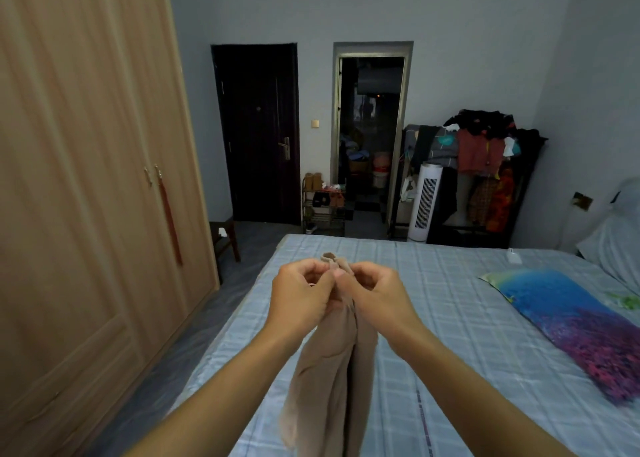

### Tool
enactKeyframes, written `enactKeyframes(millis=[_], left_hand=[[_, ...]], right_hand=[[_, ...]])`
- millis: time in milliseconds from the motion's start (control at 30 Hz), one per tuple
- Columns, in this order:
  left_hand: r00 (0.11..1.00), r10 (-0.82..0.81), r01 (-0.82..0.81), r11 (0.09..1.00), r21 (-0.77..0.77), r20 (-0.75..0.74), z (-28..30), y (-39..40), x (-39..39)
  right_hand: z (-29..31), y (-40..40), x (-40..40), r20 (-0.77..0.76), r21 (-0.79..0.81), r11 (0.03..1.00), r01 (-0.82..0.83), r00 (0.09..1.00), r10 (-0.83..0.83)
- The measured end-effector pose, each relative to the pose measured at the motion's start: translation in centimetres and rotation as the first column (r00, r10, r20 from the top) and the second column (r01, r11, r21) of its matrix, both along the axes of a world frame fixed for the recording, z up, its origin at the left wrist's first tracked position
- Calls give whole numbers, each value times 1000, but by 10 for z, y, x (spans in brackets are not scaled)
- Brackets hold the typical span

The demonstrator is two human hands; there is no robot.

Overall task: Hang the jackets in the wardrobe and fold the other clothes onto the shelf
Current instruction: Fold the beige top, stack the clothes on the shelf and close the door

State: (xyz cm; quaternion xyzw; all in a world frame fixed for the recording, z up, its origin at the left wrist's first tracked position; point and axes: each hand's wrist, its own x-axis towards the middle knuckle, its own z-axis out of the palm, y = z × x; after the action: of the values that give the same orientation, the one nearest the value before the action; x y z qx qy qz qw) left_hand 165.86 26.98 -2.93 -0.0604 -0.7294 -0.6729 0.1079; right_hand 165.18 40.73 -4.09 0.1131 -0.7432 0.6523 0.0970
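The top edge of a thin beige garment (332, 359) is pinched between the curled fingers and thumbs of the left hand (300, 295) and the right hand (375, 295), which are held close together above the bed (450, 335). A small bunched end of the fabric is seen above the knuckles; the grip itself is partly hidden by the backs of the hands, so how much cloth is gathered cannot be told. The garment is hung down in long folds between the forearms, and its lower end is cut off by the bottom of the frame; what kind of clothing it is cannot be made out. Farther along the bed, toward its right side, a blue and purple cloth (575, 328) is laid flat, its far end cut off at the frame edge. Left of the bed, the wardrobe (93, 179) is seen with its doors closed, so any shelf inside is hidden. Beyond the foot of the bed, a dark rack (485, 165) heaped with clothes is placed against the wall; the separate pieces are too dim to be told apart.
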Motion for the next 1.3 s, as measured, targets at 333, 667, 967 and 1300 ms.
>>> enactKeyframes(millis=[333, 667, 967, 1300], left_hand=[[932, -26, -160, 866, -473, -362, 15, -34, -2], [904, -416, 272, 742, -613, -102, 34, -31, -15], [871, -488, 369, 734, -570, -65, 36, -28, -16], [869, -483, 341, 739, -581, -105, 48, -34, -17]], right_hand=[[7, 20, -3, -85, 123, 983, -139, 985, 150], [22, 36, -1, -170, 121, 955, -271, 942, 289], [-11, 45, 6, -155, 72, 959, -276, 946, 284], [-47, 48, 11, -256, 71, 976, -205, 942, 216]])
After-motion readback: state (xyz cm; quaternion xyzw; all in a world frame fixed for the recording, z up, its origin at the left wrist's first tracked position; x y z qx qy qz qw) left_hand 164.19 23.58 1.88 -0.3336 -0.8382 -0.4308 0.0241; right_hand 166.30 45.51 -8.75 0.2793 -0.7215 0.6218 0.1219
